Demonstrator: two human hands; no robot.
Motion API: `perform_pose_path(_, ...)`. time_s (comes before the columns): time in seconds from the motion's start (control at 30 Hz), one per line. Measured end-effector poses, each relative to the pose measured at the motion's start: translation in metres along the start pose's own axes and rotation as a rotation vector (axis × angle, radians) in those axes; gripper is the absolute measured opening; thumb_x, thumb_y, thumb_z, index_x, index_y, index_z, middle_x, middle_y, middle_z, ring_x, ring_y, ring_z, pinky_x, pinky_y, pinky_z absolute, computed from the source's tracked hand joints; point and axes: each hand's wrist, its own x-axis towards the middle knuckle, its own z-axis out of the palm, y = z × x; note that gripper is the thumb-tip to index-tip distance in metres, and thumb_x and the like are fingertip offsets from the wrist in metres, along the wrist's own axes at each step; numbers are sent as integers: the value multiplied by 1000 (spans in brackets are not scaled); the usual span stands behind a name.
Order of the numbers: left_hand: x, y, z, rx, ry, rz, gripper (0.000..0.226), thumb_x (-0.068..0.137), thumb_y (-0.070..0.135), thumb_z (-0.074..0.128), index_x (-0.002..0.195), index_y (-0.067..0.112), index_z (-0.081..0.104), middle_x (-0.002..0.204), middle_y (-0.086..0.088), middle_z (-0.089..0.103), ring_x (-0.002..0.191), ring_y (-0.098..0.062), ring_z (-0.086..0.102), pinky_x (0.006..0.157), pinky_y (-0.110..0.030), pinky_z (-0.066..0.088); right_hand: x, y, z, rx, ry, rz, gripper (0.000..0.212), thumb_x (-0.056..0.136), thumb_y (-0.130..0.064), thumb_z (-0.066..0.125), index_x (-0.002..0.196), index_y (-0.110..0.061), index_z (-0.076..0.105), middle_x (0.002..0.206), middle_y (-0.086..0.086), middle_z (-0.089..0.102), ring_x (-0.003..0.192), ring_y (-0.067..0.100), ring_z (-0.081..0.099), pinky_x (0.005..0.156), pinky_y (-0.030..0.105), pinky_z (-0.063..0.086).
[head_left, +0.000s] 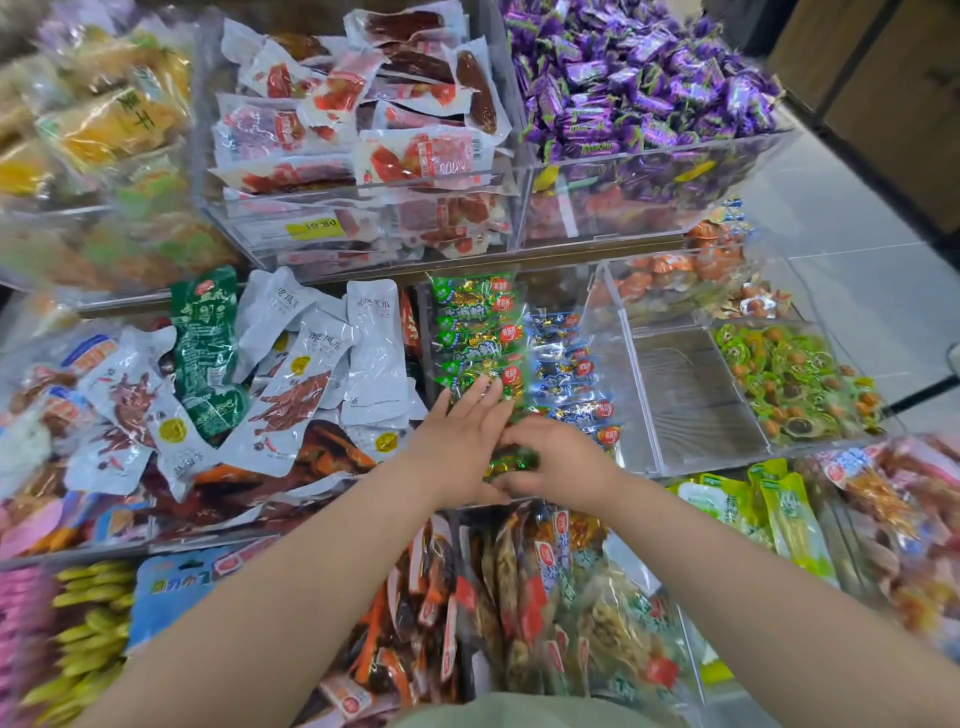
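SNACK AISLE: My left hand lies flat, fingers straight, on the green snack packets in the middle acrylic bin. My right hand curls its fingers round one green packet at the bin's near edge. I judge the slick wrapper could slip, or a lift could drag its neighbours out. Blue packets crowd just right of it, and white pouches lie to the left.

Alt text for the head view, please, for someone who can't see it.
A person's left hand lies flat on green snack packets in a clear bin, while the right hand grips one of them. Bins of purple sweets and other wrapped snacks surround it.
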Motion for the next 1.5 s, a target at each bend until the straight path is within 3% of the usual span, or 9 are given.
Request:
perform_pose_path(0.1,-4,8,1,142,64,-80,84,88,58,53,148,13,15,161,-13,-6,149,-28,-6,105,-68,-16,-17,10,-9,415,344,345,24,83,-37,67,103,-26,57,109,-8,59,102,8,55,87,21,41)
perform_pose_path(0.27,-6,30,-14,208,149,-238,85,79,54,65,139,10,23,127,-10,50,120,-32,46,95,-72,-23,-2,12,-9,789,176,596,50,96,-39,47,142,-25,38,133,-18,40,119,-2,34,99,20,26)
perform_pose_path(0.4,0,27,-16,196,192,-320,115,72,76,56,148,6,7,141,-16,26,135,-37,22,104,-69,-16,25,7,-13,837,145,474,47,98,-29,45,143,-37,33,144,-21,34,130,-1,31,102,21,26)
perform_pose_path(0.53,12,29,-9,-45,243,-195,134,68,85,47,146,3,-24,151,-22,-33,133,-37,-41,107,-47,-29,47,6,-18,651,214,410,24,94,-33,51,116,-40,55,119,-18,55,113,5,51,88,20,38)
perform_pose_path(0.7,23,20,-1,-63,139,-207,132,67,83,48,147,9,-26,156,-17,-26,143,-34,-26,116,-52,-15,59,22,-19,350,312,512,28,88,-27,61,67,-21,43,91,7,53,90,18,45,73,27,31)
perform_pose_path(0.8,21,10,3,53,44,-231,124,72,64,59,148,12,-24,158,-18,-17,146,-35,-16,115,-49,-13,63,26,-15,531,216,623,20,92,-34,55,86,-17,46,87,1,49,81,18,48,63,28,35)
perform_pose_path(0.93,22,12,0,85,61,-278,116,76,54,59,149,8,-19,158,-19,-18,144,-37,-21,111,-56,-17,63,29,-8,859,176,659,57,96,-45,43,146,-25,25,144,-6,34,133,17,32,105,34,27)
perform_pose_path(1.17,35,8,-6,61,14,-288,116,73,40,65,150,10,-15,155,-21,-25,143,-34,-25,112,-59,-17,76,21,5,918,147,639,53,99,-43,36,148,-32,20,155,-5,23,139,17,23,97,30,23)
perform_pose_path(1.5,43,0,3,133,58,-245,147,52,84,61,143,17,-33,152,-21,-33,139,-39,-33,106,-63,-22,113,32,-25,850,187,683,62,96,-58,21,150,-33,4,158,-3,9,145,24,12,114,48,13)
